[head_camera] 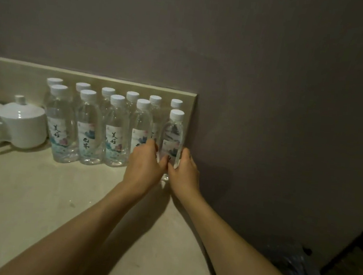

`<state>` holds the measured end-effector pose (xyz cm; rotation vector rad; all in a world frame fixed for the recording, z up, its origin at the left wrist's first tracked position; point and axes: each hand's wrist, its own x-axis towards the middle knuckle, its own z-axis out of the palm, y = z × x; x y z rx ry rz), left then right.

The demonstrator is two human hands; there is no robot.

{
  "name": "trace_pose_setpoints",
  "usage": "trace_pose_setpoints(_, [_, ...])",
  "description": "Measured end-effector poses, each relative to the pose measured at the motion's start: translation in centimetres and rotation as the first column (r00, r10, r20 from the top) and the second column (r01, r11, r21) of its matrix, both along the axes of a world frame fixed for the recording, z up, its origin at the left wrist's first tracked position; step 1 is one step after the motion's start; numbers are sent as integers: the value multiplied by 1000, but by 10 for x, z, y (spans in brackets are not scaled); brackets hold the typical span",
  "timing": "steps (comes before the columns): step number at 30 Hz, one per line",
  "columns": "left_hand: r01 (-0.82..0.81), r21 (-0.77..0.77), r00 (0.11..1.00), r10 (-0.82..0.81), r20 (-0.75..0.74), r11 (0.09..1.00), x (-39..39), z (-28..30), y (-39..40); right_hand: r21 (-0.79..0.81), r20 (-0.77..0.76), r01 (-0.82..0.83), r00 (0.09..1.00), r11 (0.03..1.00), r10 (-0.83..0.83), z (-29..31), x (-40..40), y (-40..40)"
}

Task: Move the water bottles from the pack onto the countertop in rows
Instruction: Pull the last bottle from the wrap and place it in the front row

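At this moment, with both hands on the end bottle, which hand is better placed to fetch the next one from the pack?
Probably the right hand: the blue-wrapped pack sits low on the right, past the countertop edge. The left hand can steady the end bottle.

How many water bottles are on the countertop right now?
11. Six stand in the back row along the backsplash, five in the front row; both hands hold the rightmost front bottle. None seem hidden.

white lidded pots (24, 123) far left, against beige backsplash (8, 74); grey wall (271, 79).
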<state>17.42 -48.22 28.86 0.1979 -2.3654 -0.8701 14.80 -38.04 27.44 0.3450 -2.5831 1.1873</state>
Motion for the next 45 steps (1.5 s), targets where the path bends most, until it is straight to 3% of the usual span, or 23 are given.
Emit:
trace_pose_setpoints(9, [15,-62,1000,-14,17,998,-8,-4,-1,184,22,1,1000,983,-5,1,-20,-14])
trace_pose_setpoints(15, [52,-17,998,-51,41,999,-13,-5,-2,89,47,-20,999,996,16,-2,-24,-17])
trace_pose_setpoints(19, [49,-33,998,-48,31,998,-13,-6,-3,147,78,-56,996,987,45,5,-26,-15])
trace_pose_setpoints(26, [61,-46,998,-60,29,997,-14,-8,-7,116,31,-73,997,991,70,0,-25,-16])
trace_pose_setpoints(33, [92,-52,995,-90,35,994,-18,-11,-18,69,126,2,992,998,-11,6,-24,-29])
trace_pose_setpoints(42, [82,-31,996,-82,26,996,-16,-14,-18,-22,198,0,980,1000,4,13,-15,-29])
trace_pose_setpoints(45, [113,20,992,-114,58,993,-12,-12,-20,67,150,-25,989,997,15,10,-14,-28])
